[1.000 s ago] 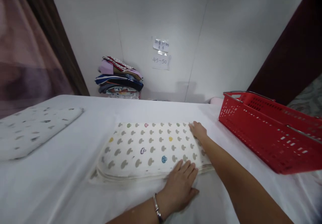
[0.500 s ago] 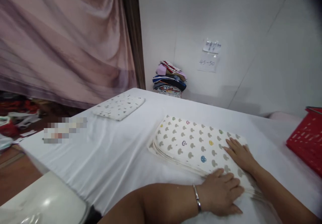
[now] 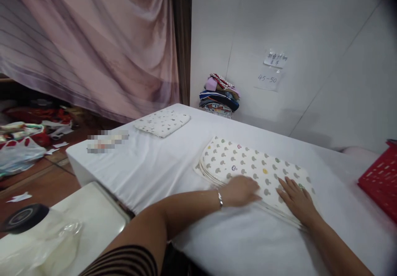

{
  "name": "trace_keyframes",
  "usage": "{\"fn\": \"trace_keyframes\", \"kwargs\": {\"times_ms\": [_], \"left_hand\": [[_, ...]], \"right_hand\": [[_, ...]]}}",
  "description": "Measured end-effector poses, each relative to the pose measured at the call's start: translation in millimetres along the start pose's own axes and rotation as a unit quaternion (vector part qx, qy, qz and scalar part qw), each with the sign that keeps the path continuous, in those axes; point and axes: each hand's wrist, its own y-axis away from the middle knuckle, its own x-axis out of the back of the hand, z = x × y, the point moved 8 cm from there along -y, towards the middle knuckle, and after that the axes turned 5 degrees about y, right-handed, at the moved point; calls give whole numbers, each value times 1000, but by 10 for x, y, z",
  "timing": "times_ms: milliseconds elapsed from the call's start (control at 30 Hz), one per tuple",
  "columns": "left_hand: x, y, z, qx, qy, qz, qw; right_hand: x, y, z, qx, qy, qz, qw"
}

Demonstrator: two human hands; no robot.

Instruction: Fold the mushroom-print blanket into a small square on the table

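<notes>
A stack of folded white cloths [image 3: 228, 155] printed with grey and coloured mushrooms lies on the white-covered table [image 3: 167, 156] in front of me. On the right part of its top cloth my right hand [image 3: 296, 199] rests flat, with its fingers spread. My left hand [image 3: 240, 190], with a silver bracelet at the wrist, lies over the stack's near edge, left of the other hand. Its fingers reach to the right and are slightly blurred; they seem laid on the cloth rather than gripping it.
Farther left on the table are another folded patterned cloth [image 3: 164, 122] and a pixelated item [image 3: 107, 141]. A pile of folded fabrics [image 3: 219, 94] stands by the wall. At right is a red basket [image 3: 380, 181]. A white surface [image 3: 93, 210] with clear plastic [image 3: 46, 239] is at lower left.
My left hand has moved left and away from me along the stack's near edge. The right hand stays on the cloth. The view has turned left.
</notes>
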Motion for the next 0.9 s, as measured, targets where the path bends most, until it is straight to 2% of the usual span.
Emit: {"fn": "trace_keyframes", "kwargs": {"times_ms": [100,133,200,300,400,467,533,633,700,733,800,900], "left_hand": [[356,392,-760,185,-49,61,980],[416,545,-978,247,-61,65,965],[444,783,-1253,313,-72,59,945],[391,918,-1385,333,-75,46,939],[383,876,-1404,346,-54,25,936],[446,782,-1424,362,-39,17,931],[562,625,-1446,366,-44,33,929],[665,289,-1468,310,-71,50,947],[611,122,-1555,284,-78,26,955],[560,86,-1639,292,-78,8,953],[452,94,-1838,331,-75,-22,940],[344,145,-2029,353,-79,-28,932]], "right_hand": [[0,-6,-8,1,-9,-3,1000],[-3,-2,-10,0,-13,-5,1000],[-4,4,-20,-2,-19,-7,1000],[24,2,-49,-2,-27,-6,1000],[56,-8,-73,-10,-26,-17,999],[78,-12,-92,-14,-19,-28,999],[113,-13,-117,-15,-16,-32,999],[168,-6,-154,-18,-19,-36,999],[190,4,-166,-22,-21,-45,999],[198,11,-168,-24,-21,-51,998],[212,23,-166,-27,-24,-66,997],[254,2,-180,-33,-47,-102,993]]}}
